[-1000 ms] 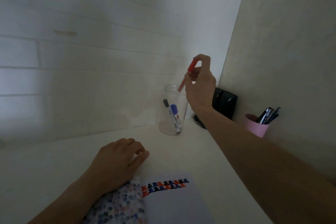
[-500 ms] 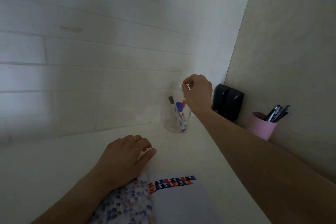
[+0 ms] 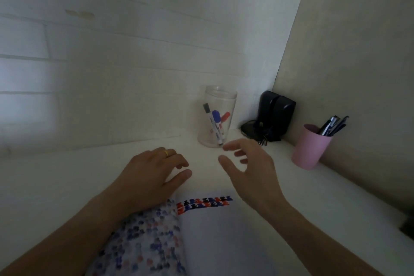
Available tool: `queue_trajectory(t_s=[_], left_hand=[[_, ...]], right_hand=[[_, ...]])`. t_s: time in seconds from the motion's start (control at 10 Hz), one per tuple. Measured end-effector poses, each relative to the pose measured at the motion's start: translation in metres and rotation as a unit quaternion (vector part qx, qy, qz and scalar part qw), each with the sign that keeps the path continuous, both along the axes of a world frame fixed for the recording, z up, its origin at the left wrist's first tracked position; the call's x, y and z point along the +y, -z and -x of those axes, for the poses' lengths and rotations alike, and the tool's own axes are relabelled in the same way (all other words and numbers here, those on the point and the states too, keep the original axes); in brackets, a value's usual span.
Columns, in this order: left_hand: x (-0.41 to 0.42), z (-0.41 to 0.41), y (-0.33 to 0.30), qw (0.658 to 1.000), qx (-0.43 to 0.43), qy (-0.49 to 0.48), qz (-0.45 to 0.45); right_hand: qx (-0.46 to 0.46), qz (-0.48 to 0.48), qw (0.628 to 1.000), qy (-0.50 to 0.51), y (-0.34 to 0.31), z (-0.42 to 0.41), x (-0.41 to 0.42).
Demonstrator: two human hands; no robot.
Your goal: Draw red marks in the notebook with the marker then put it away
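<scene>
the red marker [image 3: 224, 117] that was pinched above the jar [image 3: 218, 116] a second ago now stands inside it, and the right hand [image 3: 248, 170] has drawn back with fingers spread and empty, left hand [image 3: 152, 175] resting loosely curled beside the notebook [image 3: 215, 231], so the job looks finished.

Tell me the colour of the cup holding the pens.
Pink. The cup stands at the right by the wall, seen in the head view.
</scene>
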State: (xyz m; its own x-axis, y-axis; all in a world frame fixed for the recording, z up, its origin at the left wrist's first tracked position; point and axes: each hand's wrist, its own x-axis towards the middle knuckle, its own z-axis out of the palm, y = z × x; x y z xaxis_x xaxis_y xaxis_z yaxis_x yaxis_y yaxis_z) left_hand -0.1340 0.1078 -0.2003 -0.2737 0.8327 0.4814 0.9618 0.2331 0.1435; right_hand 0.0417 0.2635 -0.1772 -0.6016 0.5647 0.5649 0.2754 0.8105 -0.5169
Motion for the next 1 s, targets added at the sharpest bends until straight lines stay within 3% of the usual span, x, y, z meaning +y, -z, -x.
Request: queue_trajectory(t_s=[0.3, 0.6, 0.8, 0.9, 1.0], left_hand=[[-0.004, -0.004, 0.003, 0.984, -0.08, 0.047, 0.149], [-0.004, -0.003, 0.004, 0.984, -0.086, 0.046, 0.151], [-0.004, -0.004, 0.002, 0.983, -0.085, 0.039, 0.158], [-0.004, -0.005, 0.0, 0.983, -0.084, 0.042, 0.16], [-0.003, -0.003, 0.001, 0.983, -0.078, 0.045, 0.159]], right_hand=[[-0.178, -0.03, 0.984, 0.003, 0.05, -0.022, 0.001], [-0.193, -0.041, 0.98, -0.003, 0.051, -0.023, 0.003], [-0.071, -0.008, 0.997, -0.013, 0.022, -0.026, -0.006], [0.048, 0.028, 0.997, -0.055, -0.012, -0.035, -0.024], [0.204, 0.082, 0.967, -0.132, -0.056, -0.055, -0.041]])
